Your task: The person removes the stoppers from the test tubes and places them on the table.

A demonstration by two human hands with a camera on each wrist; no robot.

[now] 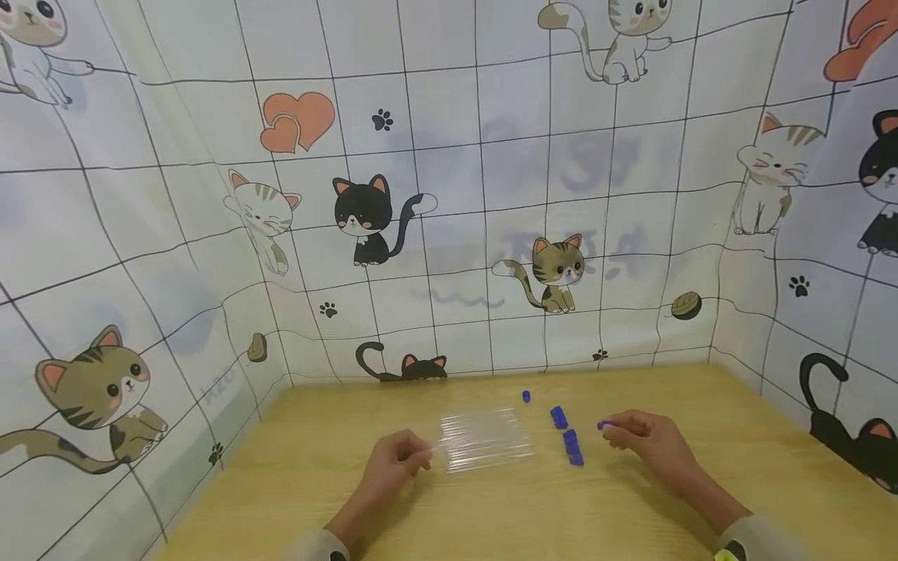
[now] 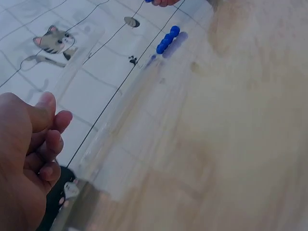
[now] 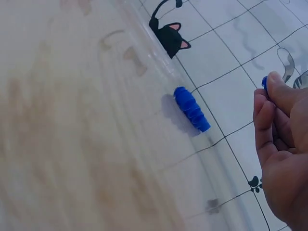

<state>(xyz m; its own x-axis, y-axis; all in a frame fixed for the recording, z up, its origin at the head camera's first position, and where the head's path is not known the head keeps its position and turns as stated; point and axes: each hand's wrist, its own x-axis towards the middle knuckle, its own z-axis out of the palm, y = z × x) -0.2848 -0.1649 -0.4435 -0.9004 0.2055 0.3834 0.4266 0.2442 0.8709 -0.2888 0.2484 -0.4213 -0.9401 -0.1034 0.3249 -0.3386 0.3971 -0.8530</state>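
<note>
Several clear plastic tubes (image 1: 484, 440) lie side by side on the table. At their left end is my left hand (image 1: 397, 470), its thumb and forefinger pinching what looks like one clear tube (image 2: 77, 65), faint and see-through in the left wrist view. My right hand (image 1: 652, 446) pinches a small blue piece (image 1: 603, 425) like a cap, mostly covered by the fingertips; it also shows at the thumb in the right wrist view. Between the tubes and that hand lie a short blue block (image 1: 558, 418) and a longer row of joined blue pieces (image 1: 573, 447).
One loose blue piece (image 1: 526, 396) stands behind the tubes, toward the back edge of the wooden table (image 1: 505, 514). A cat-print curtain (image 1: 449, 195) hangs at the back and along both sides.
</note>
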